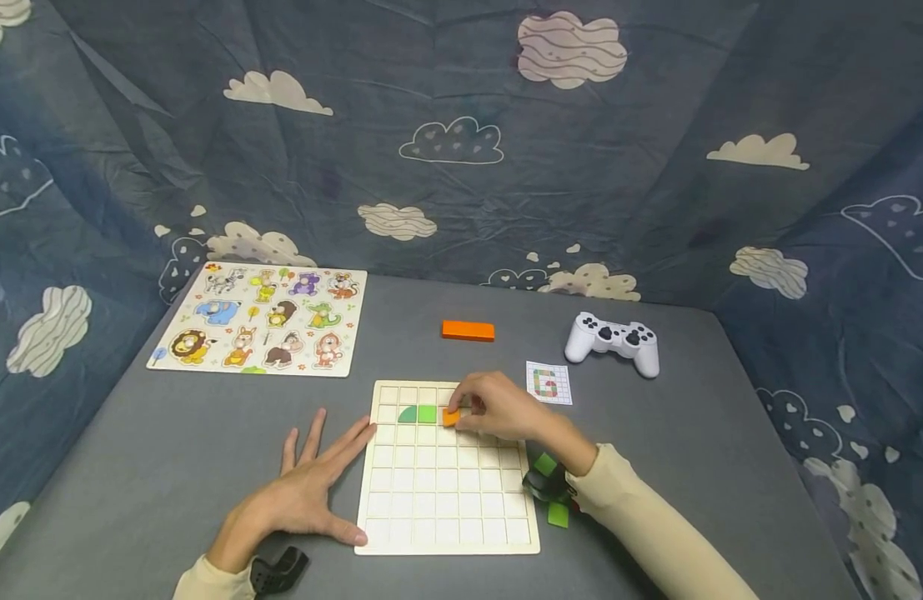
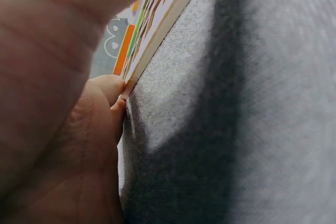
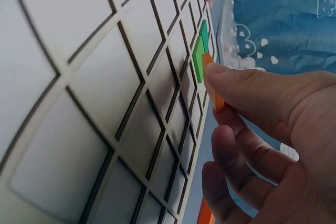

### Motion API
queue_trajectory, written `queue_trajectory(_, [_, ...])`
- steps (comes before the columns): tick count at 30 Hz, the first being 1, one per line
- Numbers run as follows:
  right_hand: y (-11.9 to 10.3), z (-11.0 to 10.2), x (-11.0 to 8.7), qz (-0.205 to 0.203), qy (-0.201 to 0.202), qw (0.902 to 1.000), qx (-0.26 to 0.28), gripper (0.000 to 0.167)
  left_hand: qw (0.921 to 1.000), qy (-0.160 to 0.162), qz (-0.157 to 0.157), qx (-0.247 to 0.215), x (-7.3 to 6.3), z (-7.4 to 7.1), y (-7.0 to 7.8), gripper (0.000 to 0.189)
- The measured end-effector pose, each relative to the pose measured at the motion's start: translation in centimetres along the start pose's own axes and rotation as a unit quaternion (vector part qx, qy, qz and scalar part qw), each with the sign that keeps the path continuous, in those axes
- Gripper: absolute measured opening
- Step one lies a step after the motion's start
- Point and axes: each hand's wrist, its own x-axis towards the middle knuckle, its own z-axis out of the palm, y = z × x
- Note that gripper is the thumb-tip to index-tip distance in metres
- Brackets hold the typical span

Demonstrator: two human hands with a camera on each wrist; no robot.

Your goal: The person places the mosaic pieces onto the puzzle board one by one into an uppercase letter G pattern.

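A wooden grid board (image 1: 446,483) lies on the grey table. In its upper part sit a dark green rounded tile (image 1: 408,414) and, beside it on the right, a light green square tile (image 1: 427,413). My right hand (image 1: 499,407) pinches an orange square tile (image 1: 450,417) between thumb and fingers, just right of the green square. In the right wrist view that orange tile (image 3: 219,100) is tilted against the board's surface. My left hand (image 1: 303,492) is spread at the board's left edge, its thumb and fingertips touching the rim.
Loose green tiles (image 1: 558,515) lie beside the board, partly hidden by the right wrist. A pattern card (image 1: 549,383) and a white game controller (image 1: 613,342) are at the right. Behind the board is an orange block (image 1: 468,331); an animal puzzle board (image 1: 258,321) lies back left.
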Motion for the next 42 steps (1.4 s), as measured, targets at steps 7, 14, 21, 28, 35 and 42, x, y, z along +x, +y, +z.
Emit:
queue_trajectory(7, [-0.2, 0.4, 0.5, 0.015, -0.008, 0.9997, -0.018, 0.015, 1.0, -0.001, -0.002, 0.002, 0.0, 0.0, 0.0, 0.132])
queue_trajectory(14, [-0.2, 0.9, 0.7, 0.022, -0.013, 0.9988, -0.041, 0.015, 1.0, -0.003, -0.003, -0.003, 0.0, 0.1, 0.0, 0.132])
queue_trajectory(21, [-0.5, 0.9, 0.8, 0.033, -0.011, 0.9979, -0.055, 0.015, 1.0, -0.003, -0.003, -0.006, 0.0, 0.1, -0.2, 0.132])
queue_trajectory(28, [-0.6, 0.9, 0.9, 0.052, -0.001, 0.9975, -0.049, 0.016, 1.0, 0.002, -0.006, -0.004, 0.1, 0.0, 0.0, 0.132])
queue_trajectory(35, [-0.7, 1.0, 0.9, 0.062, 0.001, 0.9969, -0.048, 0.016, 1.0, -0.001, -0.002, -0.003, 0.0, 0.0, 0.0, 0.133])
queue_trajectory(42, [-0.8, 1.0, 0.9, 0.05, 0.005, 0.9974, -0.052, 0.015, 1.0, 0.003, 0.0, -0.004, -0.1, -0.1, 0.1, 0.133])
